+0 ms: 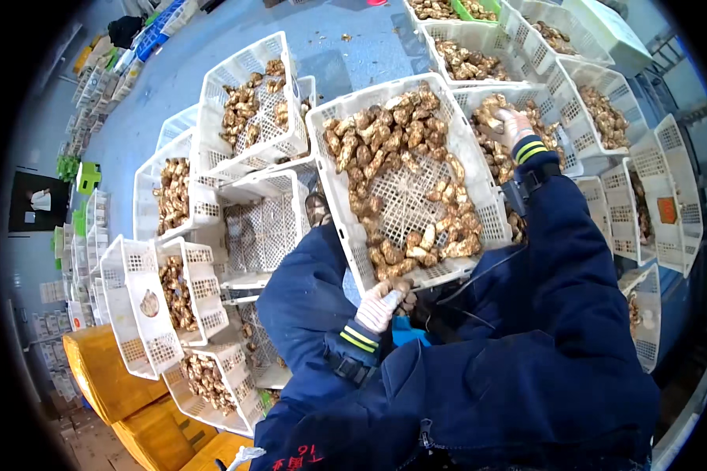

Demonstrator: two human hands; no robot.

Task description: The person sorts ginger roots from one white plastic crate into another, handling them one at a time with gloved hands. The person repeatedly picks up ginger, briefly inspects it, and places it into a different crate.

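Observation:
A white perforated plastic crate (491, 203) sits tilted before me, with matsutake-like mushrooms (383, 138) heaped along its far side and around its edges. Its lattice floor shows in the middle. My left hand (378, 309), in a pale striped glove, is at the crate's near edge with dark-capped mushrooms (407, 298) in its fingers. Over to the right, my gloved right hand (514, 126) reaches above another white crate (468, 97) of mushrooms. A pale mushroom (490, 112) is at its fingertips, apparently gripped; the glove partly hides the contact.
At left, a crate (297, 126) holds scattered mushrooms above a lower crate (259, 235) with a bare lattice floor. More mushroom crates (618, 97) stand close on the right. Yellow wrapped boxes (112, 371) are at lower left. A thin cable (477, 277) hangs by my lap.

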